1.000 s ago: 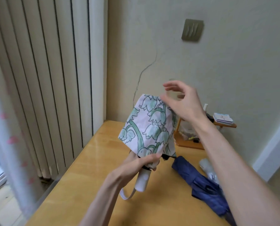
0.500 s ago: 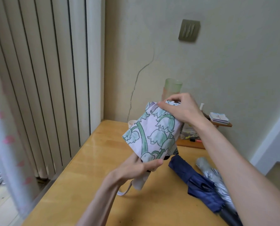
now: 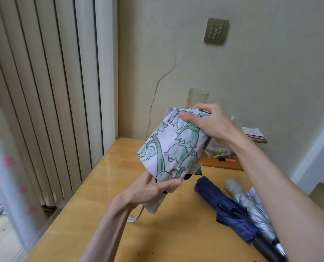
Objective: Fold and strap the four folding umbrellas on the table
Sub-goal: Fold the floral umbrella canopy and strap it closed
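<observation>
Right now my left hand (image 3: 148, 190) grips the floral umbrella (image 3: 172, 148) at its handle above the table (image 3: 104, 214), while my right hand (image 3: 212, 121) pinches its canopy top, with the navy umbrella (image 3: 223, 205) and silver umbrella (image 3: 251, 207) lying beside it.

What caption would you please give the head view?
Left hand holds the floral umbrella by its handle; right hand pinches the top.

Home, not a workplace: a lived-in room corner. Wooden table (image 3: 119, 186) sits vs. a cream painted wall (image 3: 270, 72) w/ 1 long crack (image 3: 158, 84) & a switch plate (image 3: 216, 31). Cream vertical blinds (image 3: 44, 91) on the left, w/ a sheer pink-spotted curtain (image 3: 6, 161) in front. Small wooden desk shelf (image 3: 221, 164) holds markers & a card stack (image 3: 252, 133); 1 green tumbler (image 3: 198, 96) by the wall.
</observation>
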`<state>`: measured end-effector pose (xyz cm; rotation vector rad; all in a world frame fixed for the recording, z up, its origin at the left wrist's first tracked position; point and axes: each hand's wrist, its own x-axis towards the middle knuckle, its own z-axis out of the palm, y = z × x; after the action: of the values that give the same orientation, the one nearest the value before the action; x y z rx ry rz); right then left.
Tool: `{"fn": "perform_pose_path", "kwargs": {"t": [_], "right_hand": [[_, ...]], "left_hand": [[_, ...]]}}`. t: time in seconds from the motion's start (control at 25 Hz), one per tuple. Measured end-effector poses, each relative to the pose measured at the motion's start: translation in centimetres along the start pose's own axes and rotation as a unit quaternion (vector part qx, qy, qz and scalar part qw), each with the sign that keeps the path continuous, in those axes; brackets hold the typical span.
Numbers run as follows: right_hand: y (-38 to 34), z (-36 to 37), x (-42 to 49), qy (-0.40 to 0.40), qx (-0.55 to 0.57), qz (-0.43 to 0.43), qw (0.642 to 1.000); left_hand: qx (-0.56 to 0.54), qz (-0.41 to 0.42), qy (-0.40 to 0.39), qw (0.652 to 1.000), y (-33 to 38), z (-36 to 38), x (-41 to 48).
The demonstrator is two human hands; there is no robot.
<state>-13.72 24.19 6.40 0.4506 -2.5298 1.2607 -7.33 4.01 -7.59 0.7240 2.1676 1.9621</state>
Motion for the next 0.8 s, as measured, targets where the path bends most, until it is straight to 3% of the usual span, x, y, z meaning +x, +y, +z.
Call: {"fn": "perform_pose_path", "kwargs": {"t": [0.16,0.28,0.32,0.4,0.48,0.6,0.8], "right_hand": [[-0.1,0.1,0.2,0.085,0.002,-0.041,0.996],[-0.4,-0.3,0.2,0.151,-0.055,-0.045,0.986],[-0.6,-0.3,0.1,0.171,-0.088,-0.033,0.981],[-0.9,-0.1,0.1,0.200,-0.136,0.000,0.970],[-1.3,0.4,0.0,0.201,-0.169,0.035,0.964],[-2.0,1.5,-0.2,0.176,-0.185,0.063,0.965],[-2.7,3.2,-0.5,0.163,-0.196,0.057,0.965]], "left_hand": [[0.019,0.018,0.038,0.999,-0.3,0.0,0.5],[-0.055,0.026,0.170,0.984,-1.9,-0.6,1.4],[-0.024,0.056,0.245,0.968,-2.1,-0.5,1.7],[0.142,0.170,0.363,0.905,-2.2,0.3,2.2],[0.280,0.264,0.341,0.858,-2.0,2.6,2.6],[0.301,0.212,0.268,0.890,-2.5,4.8,2.9],[0.096,0.148,0.262,0.949,-3.9,3.8,3.1]]}}
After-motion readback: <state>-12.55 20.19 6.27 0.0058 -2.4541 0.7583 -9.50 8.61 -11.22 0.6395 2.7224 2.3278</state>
